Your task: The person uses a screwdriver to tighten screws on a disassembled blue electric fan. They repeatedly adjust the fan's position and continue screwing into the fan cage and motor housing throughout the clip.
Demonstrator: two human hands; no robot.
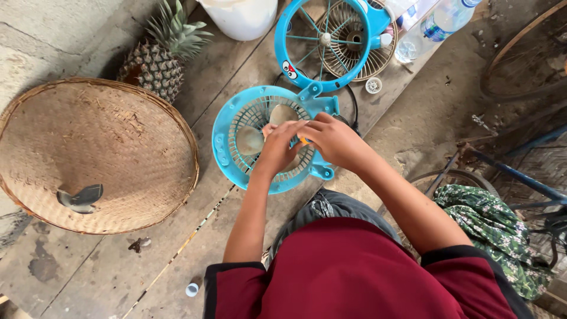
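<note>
Head view: looking down on a person in a dark red top working on a wooden desk [195, 77].
Near edge: small white cap [192, 289] on the floor by the left sleeve; thin striped stick [195, 233] lying diagonally.
Left hand [277, 147]: over the middle of the fan cage, fingers curled shut around the hub area; exactly what they pinch is hidden.
Right hand [333, 139]: touching the left hand, fingers closed on a small orange-yellow piece [303, 140], mostly covered.
Fan cage [227, 139]: round blue plastic grille lying flat on the desk, directly under both hands; pale blades [251, 140] show inside.
Handling: looks light, thin plastic; ribs likely flex and could snap, so hold by the thick outer rim or the side lugs, not the ribs. Blades probably slip on the hub.
Left side: big woven bamboo hat [97, 156], a dark fan blade [81, 197] resting on it.
Right side: green floral cloth [490, 224], bicycle wheels [520, 59].
Further: second blue cage ring [283, 41] hinged upward, wire guard [378, 59] behind it, black cable [353, 106].
Far: pineapple [156, 62], white bucket [239, 18], clear water bottle [434, 26].
</note>
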